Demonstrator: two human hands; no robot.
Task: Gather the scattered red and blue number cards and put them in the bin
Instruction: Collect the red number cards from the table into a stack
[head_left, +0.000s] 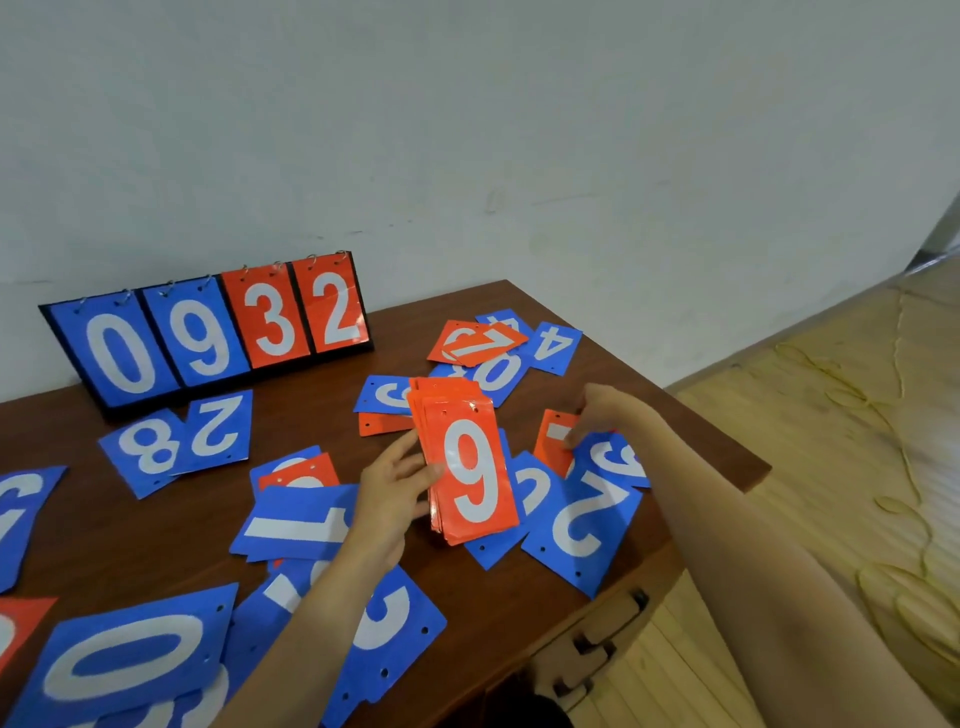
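Brown wooden table (322, 415), head view: we see blue and red plastic number cards scattered across it, many overlapping. Our left hand (387, 499) grips a stack of red cards (470, 462), a white 9 on top, held just above the table's middle. Our right hand (605, 413) pinches a red card (556, 439) at the right, partly tucked under a blue 2 card (584, 525). Far left, a black flip scoreboard (208, 327) stands upright showing 0 9 3 2. No bin shows here.
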